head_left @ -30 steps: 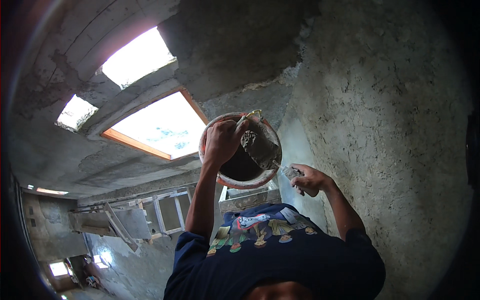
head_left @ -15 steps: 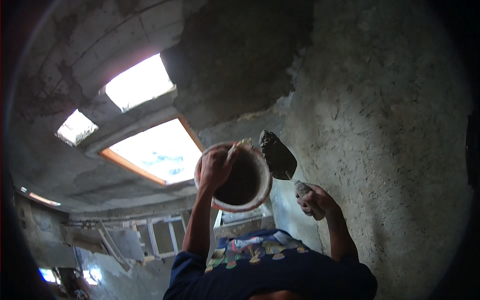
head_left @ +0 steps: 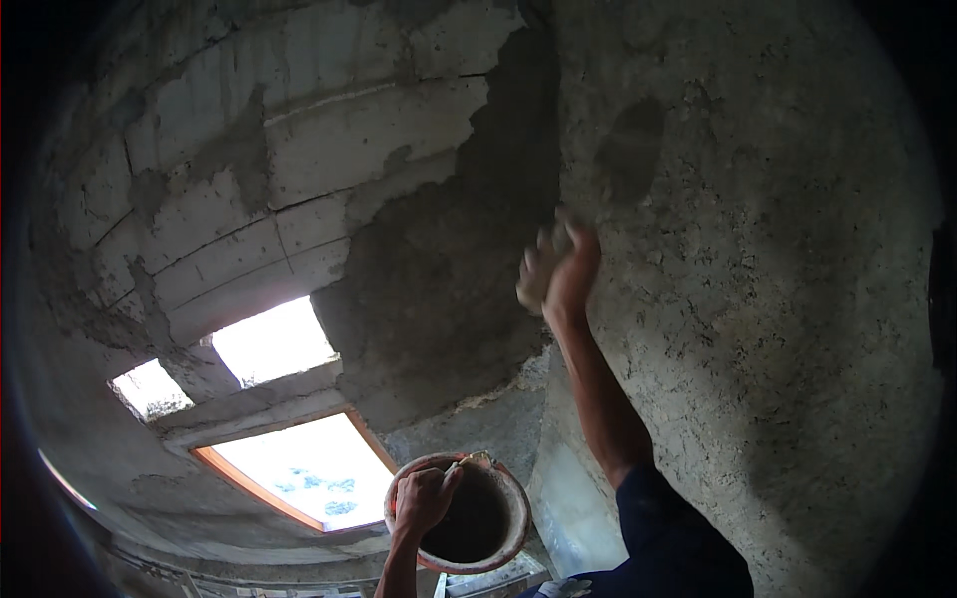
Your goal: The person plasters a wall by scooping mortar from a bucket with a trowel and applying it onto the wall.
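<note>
From here I see a round bucket (head_left: 520, 516) — pale, crusted rim, its contents too dark to tell.

reddish, pale-rimmed bucket (head_left: 517, 523); mottled grey wall (head_left: 738, 299); orange window frame (head_left: 259, 489); navy sleeve (head_left: 678, 528).

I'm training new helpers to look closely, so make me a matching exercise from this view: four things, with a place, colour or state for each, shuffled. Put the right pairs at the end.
Things
1. Left hand
2. Right hand
3. Bucket
4. Window

Descriptions
A. Bright, with an orange-brown frame
B. Raised well above the bucket in the picture, and blurred
C. Round-mouthed, dark grey inside
D. Gripping the bucket by its edge

Right pairs
1-D, 2-B, 3-C, 4-A
</note>
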Motion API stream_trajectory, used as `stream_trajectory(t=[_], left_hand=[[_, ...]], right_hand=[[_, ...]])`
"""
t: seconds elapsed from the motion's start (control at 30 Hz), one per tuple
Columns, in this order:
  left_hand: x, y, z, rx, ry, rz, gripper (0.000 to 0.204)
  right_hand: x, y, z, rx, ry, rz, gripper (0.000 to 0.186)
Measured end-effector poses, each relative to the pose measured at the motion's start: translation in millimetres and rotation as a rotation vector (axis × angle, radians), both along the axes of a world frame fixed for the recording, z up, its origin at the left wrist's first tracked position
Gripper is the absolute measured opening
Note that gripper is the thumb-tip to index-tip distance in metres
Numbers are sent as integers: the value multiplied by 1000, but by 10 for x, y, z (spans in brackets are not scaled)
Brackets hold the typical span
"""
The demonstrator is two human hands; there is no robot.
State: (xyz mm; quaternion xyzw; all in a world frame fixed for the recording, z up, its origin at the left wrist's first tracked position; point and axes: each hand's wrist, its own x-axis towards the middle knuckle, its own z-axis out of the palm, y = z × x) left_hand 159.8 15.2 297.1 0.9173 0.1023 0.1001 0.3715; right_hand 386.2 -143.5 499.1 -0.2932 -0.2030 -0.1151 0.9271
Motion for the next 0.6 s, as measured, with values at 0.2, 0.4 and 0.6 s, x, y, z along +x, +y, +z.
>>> stream_trajectory(t=[0.2, 0.4, 0.6], left_hand=[[-59, -41, 127, -25, 17, -8, 41], [-144, 13, -16, -46, -120, -5, 51], [-133, 14, 6, -54, -23, -2, 50]], right_hand=[[948, 324, 1314, 13, -522, -909, 41], [1157, -103, 2042, -14, -644, -1353, 49], [1320, -566, 2265, 48, -839, -1666, 49]])
